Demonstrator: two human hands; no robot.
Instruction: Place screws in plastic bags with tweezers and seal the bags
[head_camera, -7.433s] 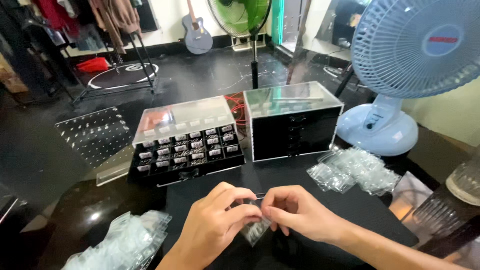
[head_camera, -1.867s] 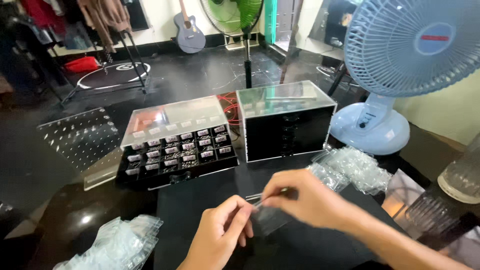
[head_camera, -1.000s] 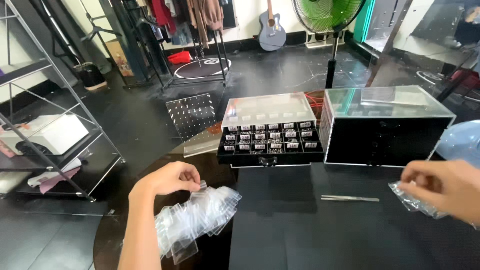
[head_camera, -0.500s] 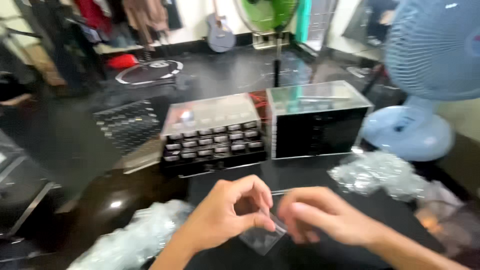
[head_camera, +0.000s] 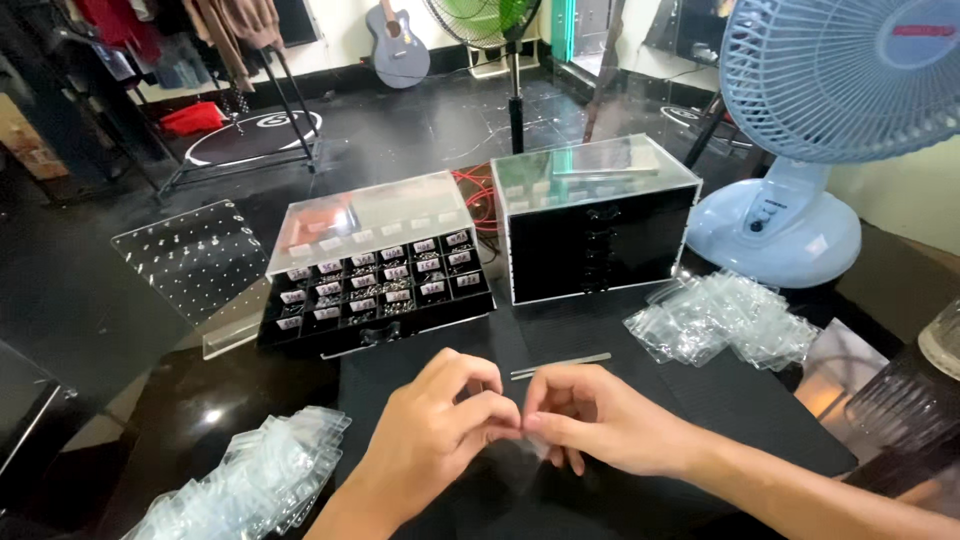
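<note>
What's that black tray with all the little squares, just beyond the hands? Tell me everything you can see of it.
The compartment tray is a shallow black drawer pulled out from under a clear plastic lid. It is divided into rows of small square cells, most holding tiny pale pieces and a small white label. It sits level on the dark table, close to the left of a black drawer cabinet. Neither hand touches it.

1. I'm seeing two hands: left hand (head_camera: 440, 440), right hand (head_camera: 600, 425).
2. I'm counting two heaps of clear bags: left heap (head_camera: 250, 485), right heap (head_camera: 725, 320).
3. Two organizer boxes are sitting here: open box (head_camera: 375, 265), drawer box (head_camera: 595, 225).
4. One blue fan (head_camera: 800, 130) is standing.
</note>
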